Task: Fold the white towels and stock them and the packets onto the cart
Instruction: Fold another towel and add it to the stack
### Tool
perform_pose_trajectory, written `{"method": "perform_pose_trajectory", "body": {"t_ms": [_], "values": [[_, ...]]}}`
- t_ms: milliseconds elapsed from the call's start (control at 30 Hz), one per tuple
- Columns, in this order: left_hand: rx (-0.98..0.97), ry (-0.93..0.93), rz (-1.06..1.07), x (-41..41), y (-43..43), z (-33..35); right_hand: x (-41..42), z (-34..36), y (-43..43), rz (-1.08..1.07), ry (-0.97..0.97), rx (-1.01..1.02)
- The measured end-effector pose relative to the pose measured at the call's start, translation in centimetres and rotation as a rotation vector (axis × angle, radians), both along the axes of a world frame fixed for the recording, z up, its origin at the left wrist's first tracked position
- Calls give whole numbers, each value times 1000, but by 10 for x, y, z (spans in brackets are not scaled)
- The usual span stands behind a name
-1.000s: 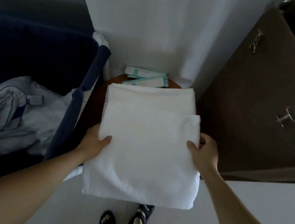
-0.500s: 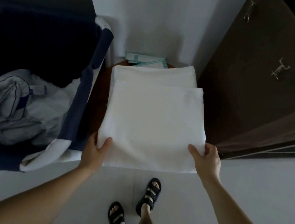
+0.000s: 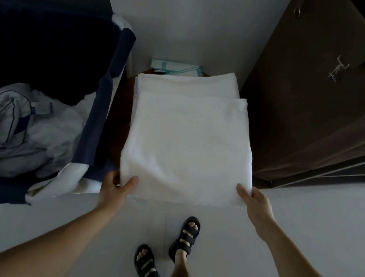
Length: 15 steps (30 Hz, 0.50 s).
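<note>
A folded white towel (image 3: 187, 143) lies flat in the middle of the view. My left hand (image 3: 115, 185) pinches its near left corner, thumb on top. My right hand (image 3: 253, 201) pinches its near right corner the same way. Under it, a second folded white towel (image 3: 186, 82) shows along the far edge. Both rest on a dark brown round surface (image 3: 120, 112). Behind the towels, white and teal packets (image 3: 174, 67) lie against the wall.
A bed with dark navy cover (image 3: 40, 35) and crumpled pale bedding (image 3: 17, 127) fills the left. A brown cabinet (image 3: 319, 104) with metal handles stands at the right. A white wall (image 3: 191, 19) is behind. My sandalled feet (image 3: 185, 235) stand on pale floor tiles.
Both hands slid back along the top towel's sides to its near corners. I have stepped back, so the towels sit farther away in view.
</note>
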<state>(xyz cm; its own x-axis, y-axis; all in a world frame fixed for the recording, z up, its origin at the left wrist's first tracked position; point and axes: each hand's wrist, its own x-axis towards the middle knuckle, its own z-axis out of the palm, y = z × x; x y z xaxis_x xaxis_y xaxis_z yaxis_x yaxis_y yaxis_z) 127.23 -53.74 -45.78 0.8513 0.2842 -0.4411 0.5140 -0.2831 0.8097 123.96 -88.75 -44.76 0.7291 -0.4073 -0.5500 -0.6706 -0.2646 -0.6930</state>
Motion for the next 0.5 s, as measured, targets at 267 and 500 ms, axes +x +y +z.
{"method": "perform_pose_trajectory", "body": {"t_ms": [267, 500], "values": [[-46, 210, -217, 11, 27, -5, 2, 1, 4, 39, 57, -294], [-228, 367, -173, 19, 30, 4, 2, 0, 9, -18, 62, -192]]}}
